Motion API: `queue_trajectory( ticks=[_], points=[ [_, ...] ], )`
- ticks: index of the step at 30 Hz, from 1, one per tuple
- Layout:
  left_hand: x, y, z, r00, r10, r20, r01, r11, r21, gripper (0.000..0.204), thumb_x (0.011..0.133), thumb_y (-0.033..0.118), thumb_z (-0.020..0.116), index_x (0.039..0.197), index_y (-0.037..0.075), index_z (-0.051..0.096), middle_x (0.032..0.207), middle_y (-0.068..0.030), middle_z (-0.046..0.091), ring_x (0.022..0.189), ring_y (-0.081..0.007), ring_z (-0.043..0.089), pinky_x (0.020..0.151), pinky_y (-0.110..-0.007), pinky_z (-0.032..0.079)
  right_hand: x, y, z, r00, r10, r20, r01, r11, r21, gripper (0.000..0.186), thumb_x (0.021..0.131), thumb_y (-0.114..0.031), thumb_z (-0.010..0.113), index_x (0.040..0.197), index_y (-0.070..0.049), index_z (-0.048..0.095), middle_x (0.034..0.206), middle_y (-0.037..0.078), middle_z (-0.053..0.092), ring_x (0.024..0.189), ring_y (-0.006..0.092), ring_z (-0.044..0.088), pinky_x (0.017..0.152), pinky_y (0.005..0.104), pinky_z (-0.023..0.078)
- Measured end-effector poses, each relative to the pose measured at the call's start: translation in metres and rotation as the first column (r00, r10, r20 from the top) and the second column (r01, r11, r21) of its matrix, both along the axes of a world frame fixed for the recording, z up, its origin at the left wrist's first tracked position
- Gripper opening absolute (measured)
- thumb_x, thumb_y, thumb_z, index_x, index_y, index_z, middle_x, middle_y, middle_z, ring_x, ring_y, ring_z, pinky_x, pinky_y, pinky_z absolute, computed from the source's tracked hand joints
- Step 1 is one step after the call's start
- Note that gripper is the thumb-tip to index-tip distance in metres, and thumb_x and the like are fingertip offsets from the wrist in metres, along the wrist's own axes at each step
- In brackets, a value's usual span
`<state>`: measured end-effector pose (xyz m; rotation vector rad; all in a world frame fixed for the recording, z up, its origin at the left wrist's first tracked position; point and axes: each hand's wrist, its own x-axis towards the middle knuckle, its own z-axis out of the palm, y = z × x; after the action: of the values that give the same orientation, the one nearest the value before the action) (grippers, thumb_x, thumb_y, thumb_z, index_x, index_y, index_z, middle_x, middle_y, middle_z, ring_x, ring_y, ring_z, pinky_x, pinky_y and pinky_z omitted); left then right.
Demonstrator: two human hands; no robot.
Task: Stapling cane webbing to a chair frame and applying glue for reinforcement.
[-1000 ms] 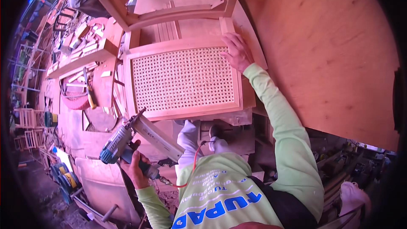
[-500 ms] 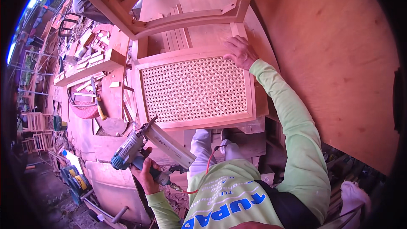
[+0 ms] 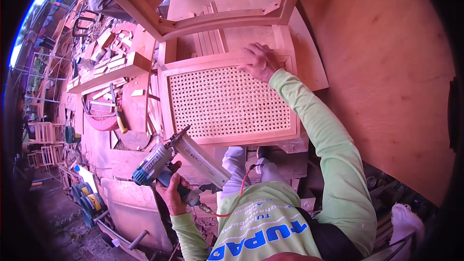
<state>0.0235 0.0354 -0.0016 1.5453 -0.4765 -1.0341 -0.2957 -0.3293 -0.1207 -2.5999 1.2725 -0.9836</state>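
Note:
My left hand [image 3: 172,194] is closed round the handle of a pneumatic nail gun [image 3: 155,165], grey and teal with a long slanted magazine. A red air hose [image 3: 245,180] runs from its grip. The nose of the gun points up, close to the near left corner of a wooden-framed cane panel [image 3: 231,104]. Woven cane with open holes fills that frame, which lies flat before me. At its far rail, my right hand [image 3: 261,63] grips the wood, fingers bent over the edge and thumb on the near side.
A wooden chair-like frame [image 3: 222,21] stands beyond the panel. To the left are a handsaw [image 3: 101,107], a yellow-handled hammer [image 3: 121,120] and piled wood offcuts [image 3: 108,60]. A large plywood sheet [image 3: 382,67] rises at the right. A person's leg [image 3: 108,4] shows at the far left.
My right hand has slid left along the far rail, away from the corner, and its fingers are more bent. The view has shifted slightly; the nail gun stays in my left hand.

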Motion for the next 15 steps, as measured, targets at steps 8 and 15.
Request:
queue_trajectory(
  ticks=[8,15],
  points=[
    [0.006,0.006,0.004,0.997,0.047,-0.063,-0.049,0.998,-0.028,0.043,0.096,0.003,0.068,0.135,-0.009,0.055,0.13,-0.0238,0.071,0.063,-0.0146,0.062,0.055,-0.032,0.058,0.01,0.006,-0.001,1.0,-0.018,0.005,0.018,0.999,-0.031,0.049,0.086,-0.033,0.083,0.119,0.001,0.067,0.116,0.016,0.068,0.109,0.0337,0.065,0.093,0.0485,0.051],
    [0.004,0.004,0.005,0.995,0.06,-0.078,-0.061,0.998,-0.01,0.043,0.096,0.003,0.068,0.134,-0.008,0.054,0.13,-0.0229,0.071,0.064,-0.0139,0.062,0.055,-0.031,0.058,0.056,-0.004,-0.004,0.998,0.056,-0.024,-0.056,0.998,-0.008,0.071,0.086,-0.054,0.082,0.128,0.0,0.065,0.128,0.019,0.067,0.119,0.0322,0.063,0.101,0.0483,0.049]
  ],
)
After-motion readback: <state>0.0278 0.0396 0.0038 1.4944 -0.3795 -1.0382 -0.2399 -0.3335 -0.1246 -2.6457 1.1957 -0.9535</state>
